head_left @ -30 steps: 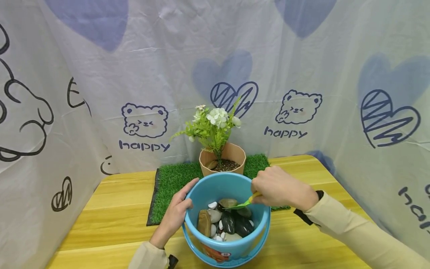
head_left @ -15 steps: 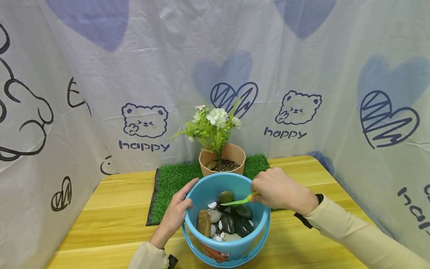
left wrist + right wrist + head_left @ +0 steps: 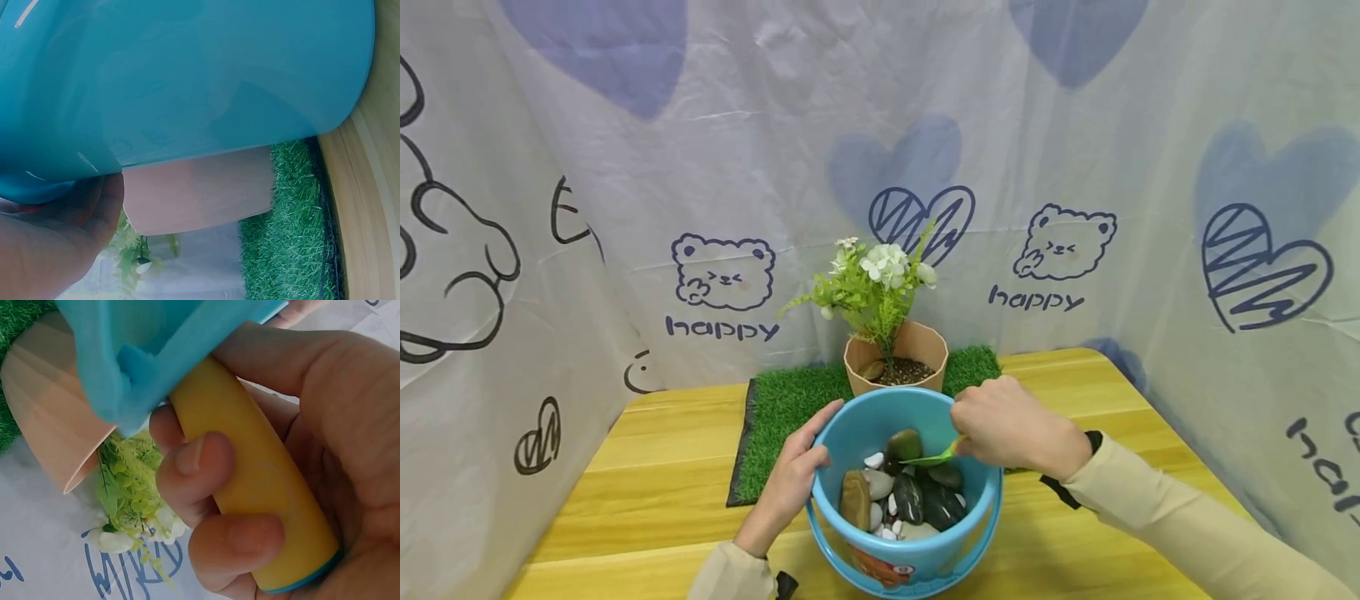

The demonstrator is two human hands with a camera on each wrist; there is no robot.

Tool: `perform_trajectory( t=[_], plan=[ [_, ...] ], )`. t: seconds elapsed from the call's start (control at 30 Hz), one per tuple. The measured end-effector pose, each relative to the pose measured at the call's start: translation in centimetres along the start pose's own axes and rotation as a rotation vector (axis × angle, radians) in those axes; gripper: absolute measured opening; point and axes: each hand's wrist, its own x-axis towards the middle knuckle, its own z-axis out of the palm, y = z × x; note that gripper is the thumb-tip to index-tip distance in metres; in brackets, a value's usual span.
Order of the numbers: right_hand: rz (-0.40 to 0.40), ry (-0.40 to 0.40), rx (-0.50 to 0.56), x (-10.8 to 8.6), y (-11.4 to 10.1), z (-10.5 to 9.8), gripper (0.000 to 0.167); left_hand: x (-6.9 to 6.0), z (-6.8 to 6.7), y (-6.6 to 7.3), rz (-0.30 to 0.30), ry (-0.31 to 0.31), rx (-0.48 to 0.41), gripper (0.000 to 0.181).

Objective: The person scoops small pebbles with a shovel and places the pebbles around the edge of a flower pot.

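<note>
My left hand (image 3: 792, 467) grips the left rim of a blue bucket (image 3: 917, 560); in the left wrist view the fingers of that hand (image 3: 69, 231) rest against the bucket's side (image 3: 187, 81). Over the right rim, my right hand (image 3: 1011, 425) holds a small tool by its yellow handle (image 3: 244, 469), fingers curled round it. Its green blade (image 3: 932, 458) is inside the bucket, by a dark olive stone (image 3: 904, 445). Black stones (image 3: 908, 498), a brown stone (image 3: 855, 498) and several white pebbles lie in the bucket. The blade's tip seems to meet the stones.
Behind the bucket, a peach pot (image 3: 928, 340) with soil, a stone and white-flowered greenery (image 3: 880, 292) stands on a green turf mat (image 3: 775, 425). The wooden table (image 3: 625, 492) extends to both sides. A printed cloth (image 3: 805, 125) hangs around the back and sides.
My right hand has shifted slightly left with the tool. The olive stone at the back of the bucket has turned from lying flat to a more raised position. My left hand stays on the rim.
</note>
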Motion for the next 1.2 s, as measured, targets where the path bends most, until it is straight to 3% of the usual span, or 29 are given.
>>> perform_trajectory(
  t=[0.47,0.73,0.93,1.2],
  plan=[
    [-0.038,0.071,-0.109,0.4,-0.5,1.8,0.052,0.2,-0.1,0.0,0.002,0.003,0.014,0.072],
    [-0.072,0.166,-0.161,0.2,-0.1,2.9,0.048,0.0,-0.1,0.1,0.001,0.005,0.021,0.073],
    [-0.084,0.239,-0.134,-0.2,0.5,3.4,0.029,0.1,0.0,0.2,0.005,0.005,0.032,0.072],
    [-0.138,0.265,-0.079,-0.2,1.0,4.0,0.021,-0.1,0.1,0.0,-0.003,0.003,0.011,0.071]
  ],
)
